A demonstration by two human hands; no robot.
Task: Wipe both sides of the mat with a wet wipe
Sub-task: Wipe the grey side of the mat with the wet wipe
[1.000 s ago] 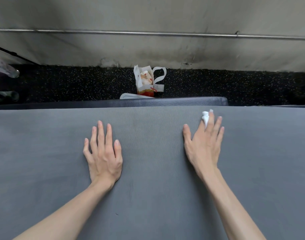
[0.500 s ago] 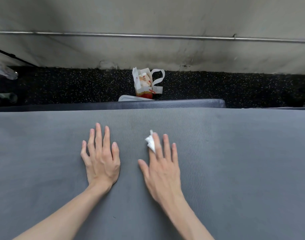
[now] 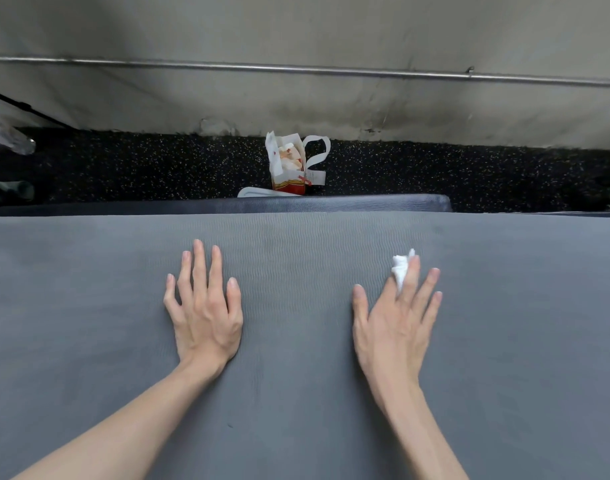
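Flat on the mat (image 3: 296,393) lie both hands — the grey mat fills the near half of the view. Left hand (image 3: 204,306) presses palm-down left of the mat's middle, fingers straight and slightly spread, holding nothing. Right hand (image 3: 395,323) lies to the right of it, well apart, fingers straight too, with a bunched white wipe (image 3: 401,268) tucked under the index and middle fingers, poking out between them. Beyond the mat's far edge a red-and-white paper bag (image 3: 289,168) stands on the speckled black floor (image 3: 435,171) — below a grey wall (image 3: 296,29).
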